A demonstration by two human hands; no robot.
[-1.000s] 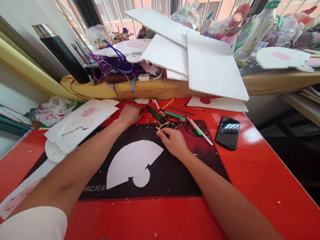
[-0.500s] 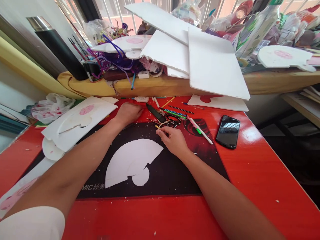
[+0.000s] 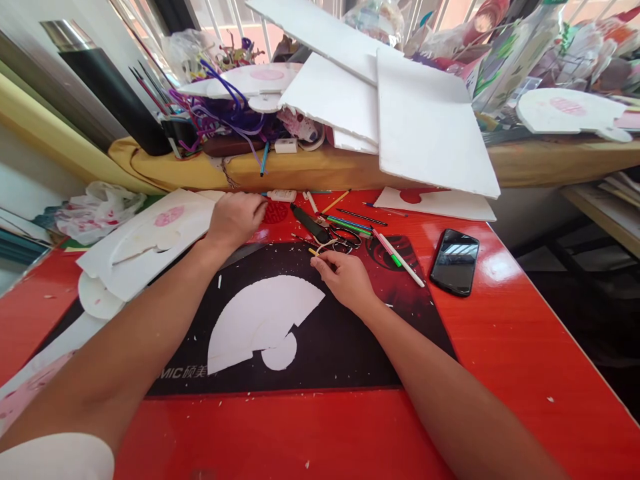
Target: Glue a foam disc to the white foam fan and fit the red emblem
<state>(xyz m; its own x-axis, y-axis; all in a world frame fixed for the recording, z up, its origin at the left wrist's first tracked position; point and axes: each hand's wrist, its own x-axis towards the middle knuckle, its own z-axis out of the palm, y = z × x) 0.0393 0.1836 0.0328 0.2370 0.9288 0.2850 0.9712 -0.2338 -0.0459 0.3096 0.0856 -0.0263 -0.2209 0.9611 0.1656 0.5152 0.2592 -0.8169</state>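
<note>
Left hand (image 3: 235, 218) lifted just above the red tabletop (image 3: 525, 347), fingers curled loosely, grip holding nothing visible; beside its fingertips a red patterned patch (image 3: 275, 213) on the tabletop, and just left of it a white foam sheet with a pink print (image 3: 150, 237). Right hand (image 3: 345, 280) resting on the black cutting mat (image 3: 350, 353), thumb and forefinger pinched together on a thin yellow-tipped stick (image 3: 315, 253) at the mat's far edge. White fan-shaped foam cutout (image 3: 260, 320) flat on the mat, just left of the right hand, touching a small round foam piece (image 3: 280, 355) at its base. Beyond the right hand's fingertips, scissors (image 3: 343, 240) and a black-handled cutter (image 3: 307, 223) among coloured pencils (image 3: 350, 227). Black phone (image 3: 455, 261) face up on the tabletop, well right of the hand. Large white foam boards (image 3: 425, 127) stacked on the ledge behind, overhanging the tabletop. White scraps scattered over mat and tabletop.
</note>
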